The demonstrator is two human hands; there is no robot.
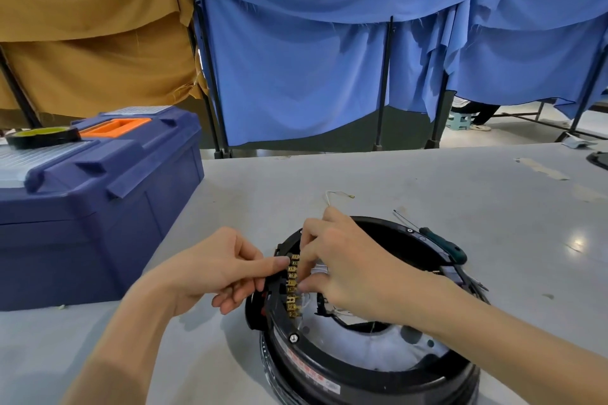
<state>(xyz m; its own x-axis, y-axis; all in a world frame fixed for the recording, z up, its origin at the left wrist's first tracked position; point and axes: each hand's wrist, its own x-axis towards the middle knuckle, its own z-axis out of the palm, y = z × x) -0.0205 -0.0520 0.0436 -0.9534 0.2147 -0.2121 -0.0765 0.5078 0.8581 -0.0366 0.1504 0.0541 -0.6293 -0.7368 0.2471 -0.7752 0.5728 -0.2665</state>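
A round black appliance base [332, 375] lies upside down on the grey table, near the front edge. A row of brass terminals [292, 286] runs along a black bracket on its left inner side. My left hand [217, 273] pinches the bracket beside the terminals with thumb and curled fingers. My right hand [342, 260] reaches over the rim and its fingertips pinch at the terminals, where thin white wires [320, 270] sit. What the fingertips hold is hidden. A loose white wire [335, 194] with a brass end lies on the table behind my hands.
A green-handled screwdriver [441, 242] rests on the base's far right rim. A big blue toolbox [95, 200] with an orange handle stands at the left, a tape roll [42, 136] on its lid. Blue and tan cloth screens hang behind the table [427, 187].
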